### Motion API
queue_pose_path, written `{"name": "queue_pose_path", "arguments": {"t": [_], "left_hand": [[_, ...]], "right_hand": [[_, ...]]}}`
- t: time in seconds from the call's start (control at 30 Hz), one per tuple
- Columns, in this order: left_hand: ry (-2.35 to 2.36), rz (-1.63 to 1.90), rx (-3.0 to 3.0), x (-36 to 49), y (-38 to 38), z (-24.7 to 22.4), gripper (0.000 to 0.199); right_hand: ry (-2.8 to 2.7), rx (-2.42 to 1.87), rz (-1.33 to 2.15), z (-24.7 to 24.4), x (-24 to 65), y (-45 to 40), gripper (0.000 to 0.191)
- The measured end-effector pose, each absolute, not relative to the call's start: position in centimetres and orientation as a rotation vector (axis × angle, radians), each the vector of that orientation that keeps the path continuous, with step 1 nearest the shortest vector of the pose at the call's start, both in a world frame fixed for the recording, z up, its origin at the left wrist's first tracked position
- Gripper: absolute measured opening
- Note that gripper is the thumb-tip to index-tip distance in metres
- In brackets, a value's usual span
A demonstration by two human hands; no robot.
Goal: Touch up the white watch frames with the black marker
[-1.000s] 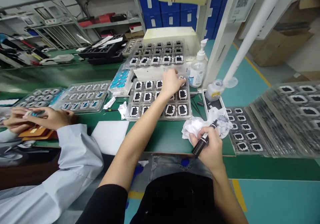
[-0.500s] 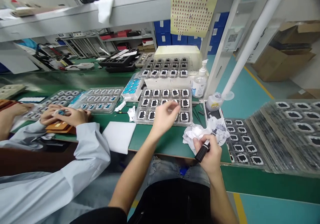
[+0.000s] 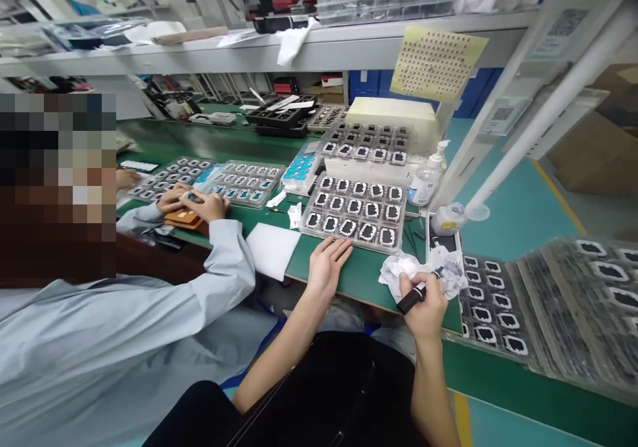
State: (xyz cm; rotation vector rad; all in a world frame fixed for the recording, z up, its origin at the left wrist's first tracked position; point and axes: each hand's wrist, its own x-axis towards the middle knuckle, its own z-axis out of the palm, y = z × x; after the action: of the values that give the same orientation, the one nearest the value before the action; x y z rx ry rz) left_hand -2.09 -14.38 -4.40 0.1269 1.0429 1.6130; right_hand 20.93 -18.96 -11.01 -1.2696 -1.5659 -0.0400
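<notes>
My left hand [image 3: 329, 266] lies with its fingers stretched out at the front edge of a clear plastic tray [image 3: 305, 233], holding nothing. Rows of small black parts with white frames [image 3: 354, 206] fill the tray's pockets. In my right hand [image 3: 426, 304] is a black marker pen [image 3: 413, 298], its thick end pointing down and to the left. Crumpled white tissue [image 3: 397, 267] with dark stains lies under and behind that hand, on the green bench [image 3: 363, 292].
A pump bottle [image 3: 423, 182] and a small dispenser jar [image 3: 447, 220] stand behind the tissue. Stacked trays [image 3: 558, 307] rise at the right. A white foam sheet [image 3: 273, 250] lies left. Beside me a co-worker's hands [image 3: 207, 204] handle a small part over an orange block [image 3: 183, 218].
My left hand has come down from above the tray to its front edge, and its fingers have straightened. The right hand keeps the marker. The view has turned left.
</notes>
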Motion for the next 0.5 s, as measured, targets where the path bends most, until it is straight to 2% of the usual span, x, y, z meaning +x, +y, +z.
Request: {"name": "queue_pose_path", "arguments": {"t": [0.23, 0.5], "left_hand": [[1.034, 1.605, 0.036, -3.8, -14.4, -4.2, 0.029], [0.973, 1.630, 0.012, -1.7, -14.5, -3.5, 0.034]], "right_hand": [[-1.601, -1.281, -0.058, -11.4, 21.2, -18.6, 0.024], [-1.656, -1.249, -0.080, -11.2, 21.1, -18.6, 0.025]]}}
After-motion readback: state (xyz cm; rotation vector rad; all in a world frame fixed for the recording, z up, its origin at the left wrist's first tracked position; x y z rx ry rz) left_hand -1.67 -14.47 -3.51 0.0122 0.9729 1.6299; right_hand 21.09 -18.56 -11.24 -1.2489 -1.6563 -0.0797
